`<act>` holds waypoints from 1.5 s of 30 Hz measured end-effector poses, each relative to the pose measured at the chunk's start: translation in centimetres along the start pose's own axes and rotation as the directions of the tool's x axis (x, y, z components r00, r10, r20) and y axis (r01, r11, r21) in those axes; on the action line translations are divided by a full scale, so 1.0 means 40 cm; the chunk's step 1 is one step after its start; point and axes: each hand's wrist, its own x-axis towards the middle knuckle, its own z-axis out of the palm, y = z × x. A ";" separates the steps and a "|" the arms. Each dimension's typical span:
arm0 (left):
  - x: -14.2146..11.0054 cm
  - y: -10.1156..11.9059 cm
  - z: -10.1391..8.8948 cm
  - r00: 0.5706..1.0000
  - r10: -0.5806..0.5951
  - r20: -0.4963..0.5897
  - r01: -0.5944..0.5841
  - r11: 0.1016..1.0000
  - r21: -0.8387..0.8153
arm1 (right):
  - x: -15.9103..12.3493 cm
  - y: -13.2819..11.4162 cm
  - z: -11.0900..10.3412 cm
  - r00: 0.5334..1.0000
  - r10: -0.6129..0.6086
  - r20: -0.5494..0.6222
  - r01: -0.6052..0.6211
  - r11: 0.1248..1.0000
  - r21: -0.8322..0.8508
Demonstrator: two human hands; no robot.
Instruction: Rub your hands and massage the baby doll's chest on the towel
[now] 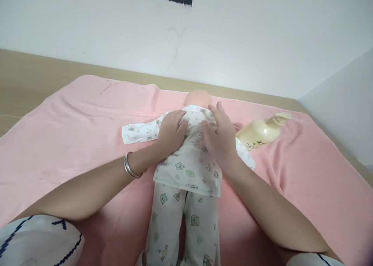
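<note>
white-clad doll [188, 178]: judged light, soft-clothed; best held by the torso, where left hand [171, 133] and right hand [223, 139] are laid apart, unclenched.

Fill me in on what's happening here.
A person has both bare hands at a dressed doll's upper body: the left hand rests on one side of the shirt, the right hand is at the other, fingers spread. The doll lies on a pink blanket, one sleeve stretched out to the left. A pump bottle lies near the right hand.
</note>
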 end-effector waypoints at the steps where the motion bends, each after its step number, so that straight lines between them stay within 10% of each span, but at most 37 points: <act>1: 0.002 -0.001 0.001 1.000 0.005 -0.008 -0.005 1.000 0.000 | -0.013 -0.009 -0.009 0.997 -0.045 -0.056 0.046 0.999 0.017; 5: 0.005 -0.011 0.006 0.999 0.035 -0.041 -0.035 0.999 0.001 | -0.044 -0.025 -0.004 0.962 -0.231 -0.143 0.229 0.973 -0.036; 11: 0.006 -0.017 0.009 0.997 0.065 -0.049 -0.065 0.998 0.003 | -0.025 -0.017 0.030 0.972 -0.079 0.221 0.125 0.972 -0.199; 17: 0.002 -0.014 0.005 0.991 0.126 -0.054 -0.125 0.992 0.018 | -0.030 -0.046 -0.018 0.985 -0.170 -0.002 0.168 0.975 -0.143; 24: 0.002 -0.015 0.007 0.992 0.114 -0.049 -0.110 0.991 0.070 | -0.009 -0.022 0.036 0.968 -0.014 0.252 0.086 0.958 -0.275; 30: -0.002 -0.003 0.001 1.000 0.011 0.003 -0.011 0.997 0.079 | -0.009 -0.038 -0.014 0.996 -0.042 0.077 0.054 0.987 -0.150; 37: -0.006 0.000 0.001 1.000 -0.020 0.001 0.020 0.995 0.095 | 0.011 -0.011 0.043 0.967 -0.037 0.254 0.113 0.950 -0.290; 45: 0.000 -0.006 -0.002 0.999 0.048 0.023 -0.051 0.988 0.144 | 0.004 -0.036 -0.007 0.991 -0.102 0.086 0.116 0.977 -0.177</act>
